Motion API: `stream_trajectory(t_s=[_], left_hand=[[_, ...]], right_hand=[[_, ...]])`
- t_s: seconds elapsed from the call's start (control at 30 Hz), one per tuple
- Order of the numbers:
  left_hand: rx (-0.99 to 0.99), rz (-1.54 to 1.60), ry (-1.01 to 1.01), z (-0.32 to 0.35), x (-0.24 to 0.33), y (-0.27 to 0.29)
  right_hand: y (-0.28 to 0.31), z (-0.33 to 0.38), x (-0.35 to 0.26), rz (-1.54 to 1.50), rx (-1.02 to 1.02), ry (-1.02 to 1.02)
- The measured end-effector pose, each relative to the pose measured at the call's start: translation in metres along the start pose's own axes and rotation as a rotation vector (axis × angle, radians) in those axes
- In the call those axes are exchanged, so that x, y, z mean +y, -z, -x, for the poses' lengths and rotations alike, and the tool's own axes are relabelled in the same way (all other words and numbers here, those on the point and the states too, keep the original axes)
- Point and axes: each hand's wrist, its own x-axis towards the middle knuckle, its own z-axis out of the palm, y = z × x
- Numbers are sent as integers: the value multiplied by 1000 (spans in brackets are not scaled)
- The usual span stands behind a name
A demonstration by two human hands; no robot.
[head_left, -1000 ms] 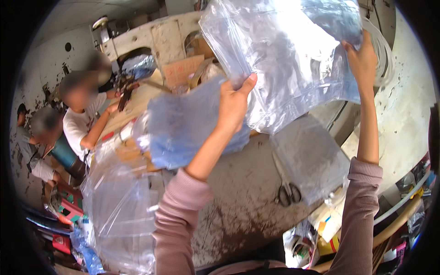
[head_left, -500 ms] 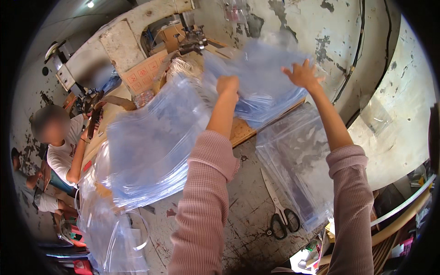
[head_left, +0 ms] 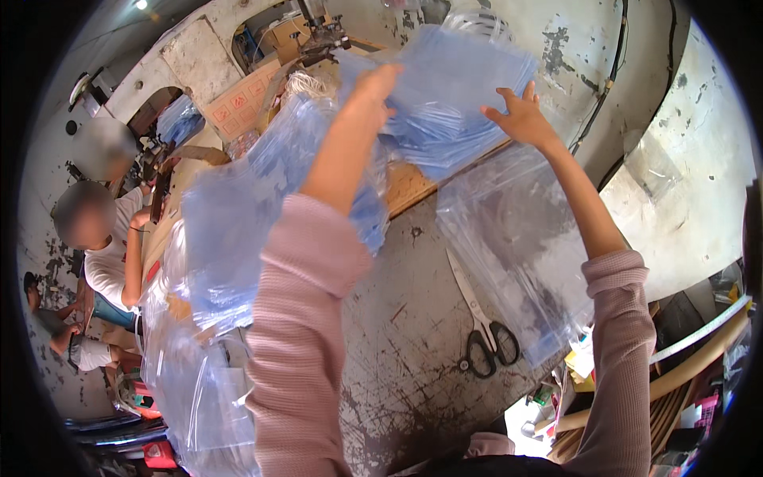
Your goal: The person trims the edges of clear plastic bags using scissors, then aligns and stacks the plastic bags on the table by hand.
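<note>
A stack of clear bluish plastic bags or sheets (head_left: 469, 79) lies at the far side of the workbench. My right hand (head_left: 520, 115) is open at its right edge, fingers spread. My left hand (head_left: 369, 95) is at its left edge, smeared by motion; whether it grips the plastic cannot be made out. Left of my left forearm spreads a second, larger pile of bluish plastic (head_left: 246, 215), partly covered by my arm. A flatter clear plastic piece (head_left: 517, 238) lies beneath my right forearm. Scissors with black handles (head_left: 481, 326) rest on the bench between my arms.
A bundle of pale cord (head_left: 310, 84) and a printed cardboard piece (head_left: 242, 103) sit behind the left pile. A metal machine fixture (head_left: 322, 40) stands at the back. More clear plastic (head_left: 195, 397) hangs at the near left. A person in a white shirt (head_left: 111, 262) works at the left.
My left hand has moved left and farther away, now blurred. The far stack looks squarer and shifted, and the left pile's right part has bunched up. My right hand stays spread near the stack's edge.
</note>
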Motion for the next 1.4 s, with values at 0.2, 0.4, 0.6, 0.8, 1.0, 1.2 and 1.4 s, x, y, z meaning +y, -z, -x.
stream_trajectory(t_s=[0.2, 0.4, 0.6, 0.8, 1.0, 1.2, 1.4], left_hand=[[-508, -497, -285, 147, 32, 48], [-1183, -1215, -197, 329, 30, 169], [-617, -1488, -169, 462, 30, 191], [-721, -789, -161, 511, -50, 211], [-353, -371, -34, 512, -120, 190], [207, -889, -248, 534, -171, 207], [645, -1395, -781, 522, -205, 185]], right_hand=[[74, 134, -22, -113, -206, 331], [86, 292, 17, -1, -56, 36], [44, 324, 42, 159, -186, -425], [43, 307, 52, 279, -256, -338], [47, 299, -16, 480, -56, -181], [9, 262, -172, 28, 103, 673], [-51, 220, -279, -356, -35, 863]])
